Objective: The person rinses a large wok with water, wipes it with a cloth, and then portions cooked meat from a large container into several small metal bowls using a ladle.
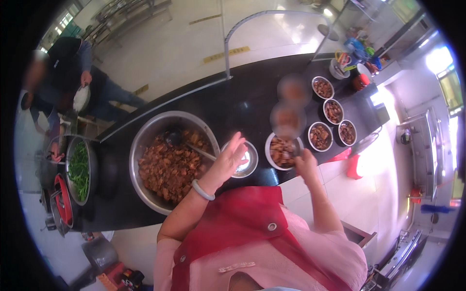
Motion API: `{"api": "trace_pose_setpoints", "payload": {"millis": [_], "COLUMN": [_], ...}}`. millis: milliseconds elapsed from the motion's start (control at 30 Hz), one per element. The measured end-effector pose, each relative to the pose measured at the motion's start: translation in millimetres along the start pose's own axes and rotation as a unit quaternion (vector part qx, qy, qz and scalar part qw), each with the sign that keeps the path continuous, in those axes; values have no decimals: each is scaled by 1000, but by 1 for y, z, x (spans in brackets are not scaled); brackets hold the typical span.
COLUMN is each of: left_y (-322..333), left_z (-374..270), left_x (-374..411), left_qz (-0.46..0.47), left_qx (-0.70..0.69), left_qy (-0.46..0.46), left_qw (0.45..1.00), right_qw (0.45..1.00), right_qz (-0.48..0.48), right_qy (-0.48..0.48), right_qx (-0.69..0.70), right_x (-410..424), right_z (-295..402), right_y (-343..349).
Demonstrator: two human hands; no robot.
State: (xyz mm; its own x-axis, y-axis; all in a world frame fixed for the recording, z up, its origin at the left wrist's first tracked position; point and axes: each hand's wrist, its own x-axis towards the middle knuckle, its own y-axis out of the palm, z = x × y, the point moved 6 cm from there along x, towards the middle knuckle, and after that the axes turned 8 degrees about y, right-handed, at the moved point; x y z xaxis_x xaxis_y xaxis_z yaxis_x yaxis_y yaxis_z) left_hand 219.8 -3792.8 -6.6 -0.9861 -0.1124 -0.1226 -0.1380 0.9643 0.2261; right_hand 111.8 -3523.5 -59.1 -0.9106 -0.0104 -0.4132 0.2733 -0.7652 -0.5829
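My left hand (233, 155) hovers over or rests at a small metal bowl (250, 168), its fingers extended and apart; contact with the bowl is hard to tell. No food shows in that bowl. Left of it stands a large steel basin (135, 182) of diced brown meat (167, 171). A ladle (174, 138) with a dark bowl lies in the meat, its handle running toward my left wrist. My right hand (306, 165) grips the right rim of a metal bowl filled with meat pieces (281, 152), near the counter's front edge.
Several filled bowls (320, 136) stand right on the black counter (251, 89); two more round shapes (289, 118) are blurred. A basket of utensils (339, 69) and red-lidded jar (360, 82) are beyond. Left are a pan of greens (78, 174) and another person (69, 72) holding a bowl.
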Motion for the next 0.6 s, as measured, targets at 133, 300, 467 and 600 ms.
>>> {"api": "trace_pose_setpoints", "payload": {"millis": [133,300,467,600], "left_y": [-35,-79,-105,-110], "left_z": [-26,-59,-49,-40], "left_x": [-11,-52,-101,-130], "left_qz": [-43,-128,-214,-236], "left_qx": [-28,-19,-56,-62], "left_qy": [-7,22,33,22], "left_qw": [999,991,975,969], "right_qw": [995,951,882,902], "right_qz": [-49,-224,-87,94], "right_qy": [83,-81,-359,-332], "right_qx": [-41,-195,-292,-260], "right_x": [35,34,11,15], "right_z": [-97,-58,47,73], "right_y": [-11,-8,63,134]}}
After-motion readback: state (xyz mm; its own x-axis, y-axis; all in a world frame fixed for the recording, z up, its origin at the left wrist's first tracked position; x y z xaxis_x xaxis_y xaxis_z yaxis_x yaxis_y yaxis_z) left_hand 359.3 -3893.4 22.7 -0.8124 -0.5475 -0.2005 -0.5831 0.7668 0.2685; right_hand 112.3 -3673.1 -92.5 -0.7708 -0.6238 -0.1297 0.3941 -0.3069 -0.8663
